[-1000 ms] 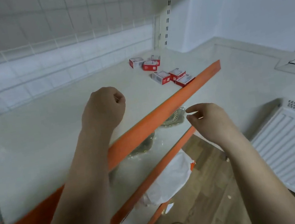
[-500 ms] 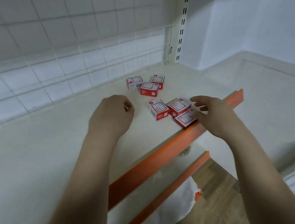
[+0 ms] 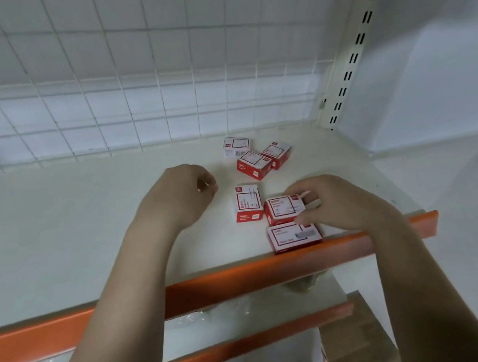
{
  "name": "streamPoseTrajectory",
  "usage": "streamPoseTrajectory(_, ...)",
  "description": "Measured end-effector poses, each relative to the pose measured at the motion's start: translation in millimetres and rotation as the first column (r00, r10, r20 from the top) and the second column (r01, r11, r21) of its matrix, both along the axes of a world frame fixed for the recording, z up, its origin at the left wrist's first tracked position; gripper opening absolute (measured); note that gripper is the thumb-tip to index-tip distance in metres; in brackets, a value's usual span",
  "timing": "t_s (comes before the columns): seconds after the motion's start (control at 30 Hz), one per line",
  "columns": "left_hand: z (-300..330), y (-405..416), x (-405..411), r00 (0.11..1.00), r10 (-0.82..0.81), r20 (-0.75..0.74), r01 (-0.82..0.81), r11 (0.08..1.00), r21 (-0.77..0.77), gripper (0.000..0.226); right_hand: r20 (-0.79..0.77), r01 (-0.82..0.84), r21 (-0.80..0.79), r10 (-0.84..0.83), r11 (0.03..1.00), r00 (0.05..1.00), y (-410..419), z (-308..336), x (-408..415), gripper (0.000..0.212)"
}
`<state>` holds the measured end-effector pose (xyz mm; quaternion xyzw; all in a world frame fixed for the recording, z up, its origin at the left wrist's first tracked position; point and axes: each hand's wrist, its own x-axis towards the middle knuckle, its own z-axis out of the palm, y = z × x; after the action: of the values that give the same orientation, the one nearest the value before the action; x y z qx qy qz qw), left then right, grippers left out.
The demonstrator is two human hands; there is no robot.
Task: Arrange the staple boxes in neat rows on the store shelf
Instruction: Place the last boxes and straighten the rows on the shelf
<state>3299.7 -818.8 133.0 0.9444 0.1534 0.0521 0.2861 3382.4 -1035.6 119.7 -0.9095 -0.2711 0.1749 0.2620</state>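
Observation:
Several small red-and-white staple boxes lie scattered on the right part of the pale shelf (image 3: 55, 237). A far cluster holds one box lying white side up (image 3: 236, 146) and two red ones (image 3: 254, 165) (image 3: 277, 154). Nearer lie one box (image 3: 247, 201), a middle box (image 3: 284, 208) and a box at the orange front edge (image 3: 294, 236). My right hand (image 3: 335, 201) pinches the middle box from its right side with thumb and fingers. My left hand (image 3: 181, 196) hovers left of the boxes, fingers curled, holding nothing.
An orange strip (image 3: 245, 275) runs along the shelf front. A white wire grid (image 3: 126, 89) backs the shelf, and a slotted upright (image 3: 359, 38) stands at the right. A lower shelf (image 3: 251, 323) with clear plastic wrapping lies below. Wooden floor (image 3: 356, 345) shows beneath.
My head has turned up and toward the shelf. My right hand moved from the shelf's front edge onto the middle box and took hold of it. My left hand stayed curled near the boxes.

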Motion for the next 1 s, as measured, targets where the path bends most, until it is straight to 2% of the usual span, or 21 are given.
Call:
streamPoseTrajectory(0.1,-4.1,-11.3,2.0,0.998,0.066,-0.008,-0.066,0.998,0.003,0.028,0.117,0.037,0.025,-0.040,0.999,0.992,-7.7,-2.5,6.6,0.047)
streamPoseTrajectory(0.23,-13.5,-35.3,11.7,0.983,0.182,-0.033,-0.181,0.983,0.024,0.052,0.273,0.094,0.107,-0.120,0.990,0.954,-21.1,-7.1,15.1,0.049)
streamPoseTrajectory(0.43,-23.6,-70.8,26.2,0.950,0.273,-0.148,-0.267,0.962,0.064,0.077,0.326,0.126,0.306,-0.228,0.944,0.918,-35.5,-16.5,20.5,0.041)
streamPoseTrajectory(0.57,-33.2,-74.8,26.3,0.936,0.334,-0.111,-0.333,0.943,0.028,0.061,0.301,0.167,0.401,-0.301,0.901,0.905,-33.4,-23.8,19.8,0.042)
streamPoseTrajectory(0.7,-39.2,-56.5,7.4,0.941,0.332,0.071,-0.330,0.943,-0.038,0.045,0.228,0.169,0.500,-0.318,0.849,0.920,-20.6,-27.1,14.4,0.031)
streamPoseTrajectory(0.83,-32.9,-28.6,-24.0,0.907,0.359,0.220,-0.360,0.932,-0.037,0.046,0.245,0.095,0.521,-0.255,0.848,0.935,5.7,-22.9,0.9,0.028)
streamPoseTrajectory(1.0,-27.3,18.3,-81.0,0.843,0.452,0.293,-0.460,0.887,-0.046,0.044,0.250,-0.020,0.568,-0.150,0.823,0.957,55.2,-11.6,-29.0,0.023)
